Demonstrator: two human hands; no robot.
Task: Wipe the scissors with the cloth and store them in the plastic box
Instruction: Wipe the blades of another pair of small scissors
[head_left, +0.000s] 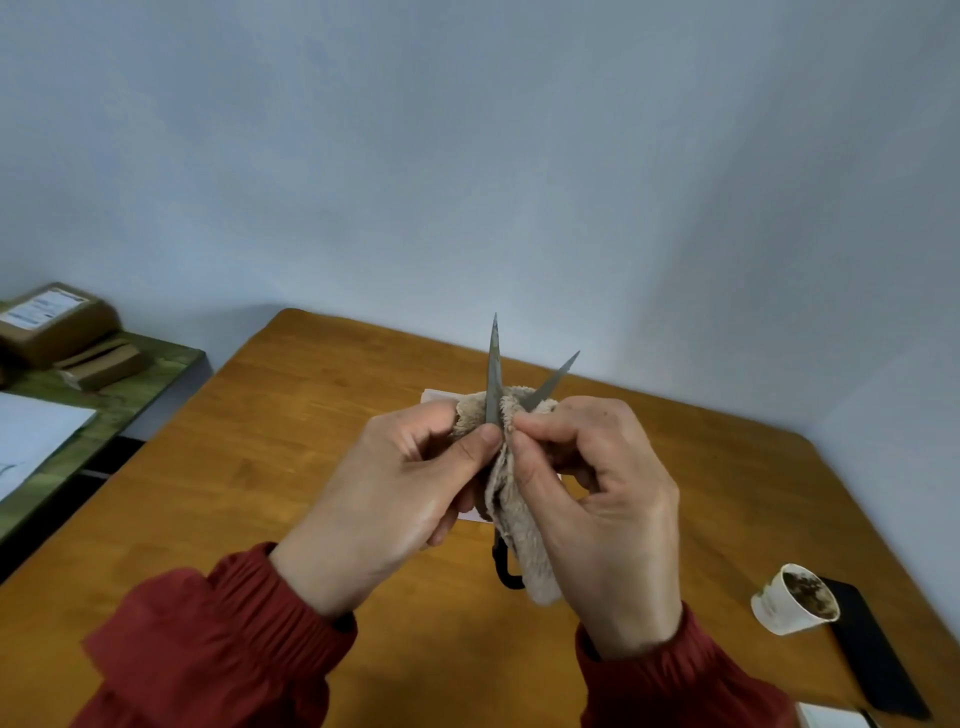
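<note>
Here, scissors (492, 374): you hold them above the table, open in a V. One blade points nearly straight away from you and the other leans off to the right. Both tips are bare and clear of your fingers.
Handle: a black loop shows below your hands, beside the hanging end of the cloth. The rest of it is hidden.
Cloth (530, 551): beige and fluffy, bunched round the base of the blades where they cross. One end hangs down between your wrists.
Left hand (395, 478): fingers curled, gripping the scissors. The thumb tip presses against the base of the upright blade, with cloth behind it.
Right hand (597, 483): thumb and forefinger pinch the cloth just right of that same blade. The other fingers curl loosely behind. The leaning blade comes up out of the cloth above your knuckles.
Blades and grip: both hands meet at the crossing of the blades. The steel rises above your fingers and the handle hangs below them.
Table (260, 441): brown wood under both hands.
White thing (435, 396): flat on the table, mostly hidden behind your hands. You cannot tell from here whether it is the box.
Cup (789, 603): white paper, brown stains inside, near the right edge of the table.
Black slab (878, 660): flat, touching the cup on its right.
Parcels (52, 322): brown, on a green surface to the far left.
</note>
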